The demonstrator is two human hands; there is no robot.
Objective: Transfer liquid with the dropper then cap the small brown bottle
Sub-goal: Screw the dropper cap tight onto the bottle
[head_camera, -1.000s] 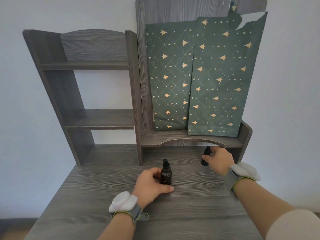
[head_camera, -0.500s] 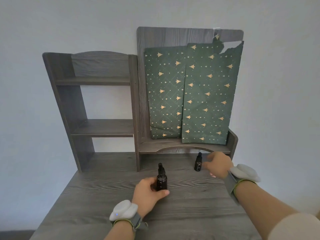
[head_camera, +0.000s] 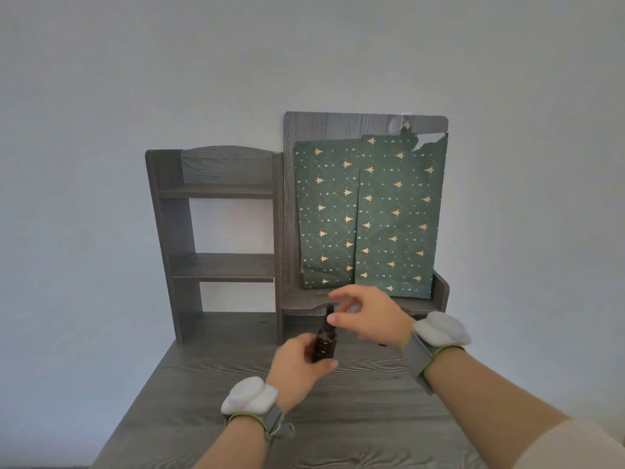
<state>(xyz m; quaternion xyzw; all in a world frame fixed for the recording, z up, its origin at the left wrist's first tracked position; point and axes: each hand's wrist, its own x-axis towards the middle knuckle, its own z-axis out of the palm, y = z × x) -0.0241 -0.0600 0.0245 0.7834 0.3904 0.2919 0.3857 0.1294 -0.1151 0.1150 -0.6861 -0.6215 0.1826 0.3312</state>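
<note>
The small brown bottle (head_camera: 325, 346), black dropper (head_camera: 328, 313) fitted, is upright over the desk (head_camera: 355, 411).

Two hands (head_camera: 297, 365), one brown bottle (head_camera: 325, 346), two green bags (head_camera: 395, 214), two wristbands (head_camera: 439, 330).

Bottle (head_camera: 325, 345) base covered by left hand (head_camera: 297, 367). Dropper cap (head_camera: 328, 312) blurred, partly hidden by right hand (head_camera: 372, 318); grip undetermined. Forearms (head_camera: 473, 397) cut by bottom edge.
</note>
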